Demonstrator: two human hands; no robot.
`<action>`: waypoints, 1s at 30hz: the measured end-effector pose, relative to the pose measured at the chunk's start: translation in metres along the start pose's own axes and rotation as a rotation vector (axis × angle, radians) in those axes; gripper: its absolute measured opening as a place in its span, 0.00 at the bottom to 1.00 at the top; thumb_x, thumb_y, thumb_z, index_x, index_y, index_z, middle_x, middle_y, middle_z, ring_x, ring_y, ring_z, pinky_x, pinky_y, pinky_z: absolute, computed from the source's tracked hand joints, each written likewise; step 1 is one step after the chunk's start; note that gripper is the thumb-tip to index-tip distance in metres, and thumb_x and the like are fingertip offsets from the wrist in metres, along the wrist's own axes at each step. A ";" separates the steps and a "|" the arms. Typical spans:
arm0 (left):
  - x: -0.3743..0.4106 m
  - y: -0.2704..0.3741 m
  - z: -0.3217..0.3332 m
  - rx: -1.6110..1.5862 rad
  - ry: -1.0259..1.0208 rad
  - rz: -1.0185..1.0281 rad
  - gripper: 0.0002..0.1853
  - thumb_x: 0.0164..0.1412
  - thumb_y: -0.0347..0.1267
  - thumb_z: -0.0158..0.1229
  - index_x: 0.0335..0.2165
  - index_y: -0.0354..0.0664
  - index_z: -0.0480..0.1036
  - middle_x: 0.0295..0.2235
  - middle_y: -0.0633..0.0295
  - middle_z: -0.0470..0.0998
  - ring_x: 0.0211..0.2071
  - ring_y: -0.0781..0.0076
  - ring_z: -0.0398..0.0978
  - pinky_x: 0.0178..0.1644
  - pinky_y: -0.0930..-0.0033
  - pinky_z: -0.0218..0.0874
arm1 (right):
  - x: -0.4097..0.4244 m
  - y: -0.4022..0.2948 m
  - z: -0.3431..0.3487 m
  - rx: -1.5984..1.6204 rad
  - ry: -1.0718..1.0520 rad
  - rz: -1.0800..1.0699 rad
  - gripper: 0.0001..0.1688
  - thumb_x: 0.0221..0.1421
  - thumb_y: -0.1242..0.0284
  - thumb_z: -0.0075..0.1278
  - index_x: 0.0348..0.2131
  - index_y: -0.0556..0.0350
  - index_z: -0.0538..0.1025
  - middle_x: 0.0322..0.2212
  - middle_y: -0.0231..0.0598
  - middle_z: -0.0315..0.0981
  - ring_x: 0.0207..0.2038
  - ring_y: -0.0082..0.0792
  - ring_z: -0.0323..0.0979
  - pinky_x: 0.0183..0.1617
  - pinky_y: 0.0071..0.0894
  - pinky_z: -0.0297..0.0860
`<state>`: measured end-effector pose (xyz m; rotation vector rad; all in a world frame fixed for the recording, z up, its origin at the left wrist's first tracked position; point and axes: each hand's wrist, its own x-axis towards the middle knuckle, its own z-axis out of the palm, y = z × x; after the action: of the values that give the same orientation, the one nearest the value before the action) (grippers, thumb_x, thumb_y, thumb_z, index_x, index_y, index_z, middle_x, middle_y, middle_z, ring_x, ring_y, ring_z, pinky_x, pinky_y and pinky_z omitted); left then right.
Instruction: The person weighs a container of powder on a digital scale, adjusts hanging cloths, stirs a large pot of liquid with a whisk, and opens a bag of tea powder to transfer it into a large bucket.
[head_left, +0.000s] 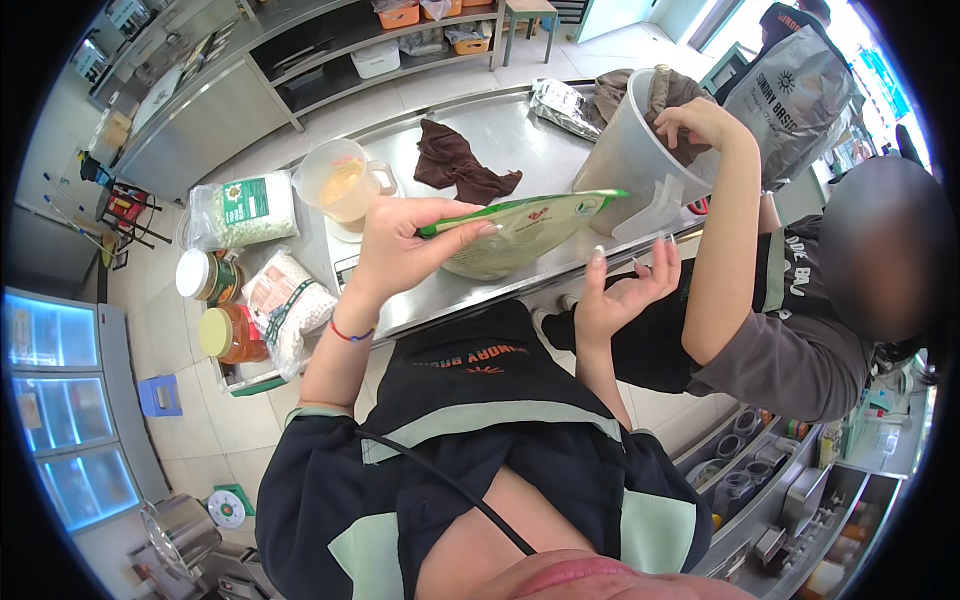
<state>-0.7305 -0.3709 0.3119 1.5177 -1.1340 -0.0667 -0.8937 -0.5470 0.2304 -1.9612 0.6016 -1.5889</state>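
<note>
My left hand (409, 244) grips the green top edge of a pale plastic pouch (517, 236), which hangs tilted over the near side of the steel table (405, 304). Beside the pouch's other end my right hand (626, 289) is raised with fingers apart, holding nothing. Behind the pouch lies a crumpled dark brown cloth (461, 161). A clear plastic measuring jug (341, 184) holding some yellowish matter stands on a kitchen scale (345, 262) left of my left hand.
A co-worker's hand (701, 124) reaches into a tall translucent bucket (615, 154) lined with brown cloth. Further left are a bag of pale green pieces (244, 210), a bag of white pellets (289, 292), a white-lidded jar (206, 276) and a yellow-lidded jar (229, 334). A foil pack (564, 105) lies at the back.
</note>
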 end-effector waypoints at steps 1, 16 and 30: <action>-0.006 -0.005 0.007 -0.035 0.031 -0.029 0.09 0.47 0.25 0.66 0.32 0.37 0.80 0.21 0.62 0.79 0.19 0.85 0.72 0.21 0.83 0.57 | 0.003 -0.008 -0.002 -0.001 -0.048 -0.154 0.42 0.43 0.72 0.61 0.54 0.61 0.59 0.54 0.49 0.46 0.57 0.45 0.49 0.57 0.43 0.52; -0.043 0.038 0.003 -0.082 -0.065 -0.150 0.13 0.50 0.31 0.65 0.35 0.34 0.78 0.27 0.55 0.81 0.28 0.74 0.80 0.33 0.79 0.68 | 0.017 -0.025 0.025 0.035 -0.173 -0.550 0.23 0.35 0.63 0.67 0.35 0.40 0.76 0.40 0.29 0.71 0.45 0.39 0.66 0.49 0.36 0.59; -0.027 0.047 -0.004 -0.260 -0.151 -0.406 0.16 0.54 0.30 0.62 0.42 0.35 0.76 0.31 0.59 0.80 0.31 0.79 0.77 0.34 0.79 0.67 | 0.036 -0.038 0.033 0.053 -0.288 -0.636 0.25 0.36 0.61 0.67 0.35 0.39 0.71 0.41 0.32 0.69 0.45 0.39 0.66 0.48 0.36 0.59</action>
<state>-0.7706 -0.3433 0.3356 1.5029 -0.8776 -0.5915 -0.8537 -0.5376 0.2769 -2.4227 -0.2059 -1.5804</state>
